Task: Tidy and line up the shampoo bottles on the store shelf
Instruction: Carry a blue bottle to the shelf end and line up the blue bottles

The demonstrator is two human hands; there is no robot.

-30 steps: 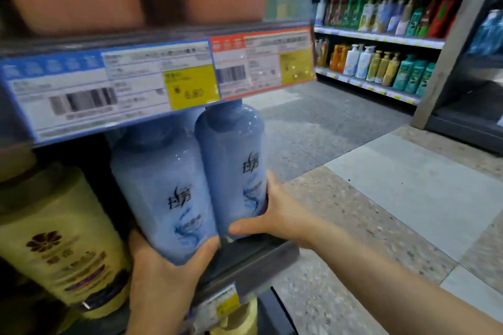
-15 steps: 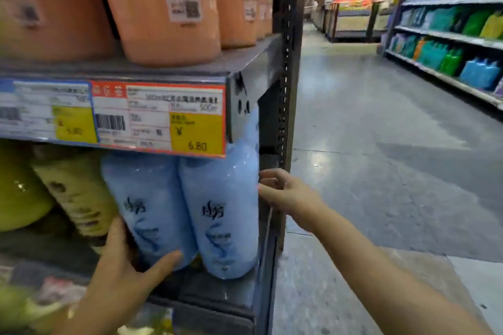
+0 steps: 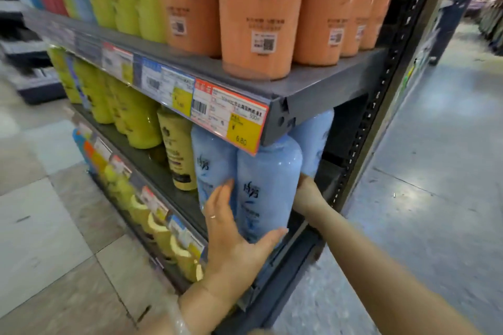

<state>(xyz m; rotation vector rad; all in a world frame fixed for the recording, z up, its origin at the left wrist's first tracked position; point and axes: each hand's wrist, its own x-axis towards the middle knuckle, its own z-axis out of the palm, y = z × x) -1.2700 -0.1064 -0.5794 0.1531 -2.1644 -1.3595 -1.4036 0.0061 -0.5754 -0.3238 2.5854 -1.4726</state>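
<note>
- Step in hand, as I read it: squaring up the blue shampoo bottles at the end of the middle shelf (image 3: 174, 193), right by the upright post (image 3: 381, 106).
- Left hand (image 3: 231, 236) lies flat on the front blue bottle (image 3: 268, 185): fingers straight and spread up its left face, thumb stretched under its lower front. It presses or cradles the bottle, no pinch.
- A ring shows on one finger of the left hand.
- Right hand (image 3: 306, 194) reaches round the right side of the same bottle, between it and the post. Only the back of the hand and the wrist show; fingers are hidden behind the bottle, so I cannot tell their grip.
- Second blue bottle (image 3: 211, 168) stands just left of the left hand's fingertips, touching the front one. A third blue bottle (image 3: 315, 139) sits behind, past the right hand.
- Front bottle looks tilted, base close to the shelf lip, top tucked under the price tag strip (image 3: 228, 114).
- Next move likely calls for: stand it upright, slide it back level with its neighbour, label facing out.
- Risk: base near the edge could slip off if either hand lets go early.
- Orange bottles (image 3: 258, 8) on the upper shelf, above both hands, look lined up already.
</note>
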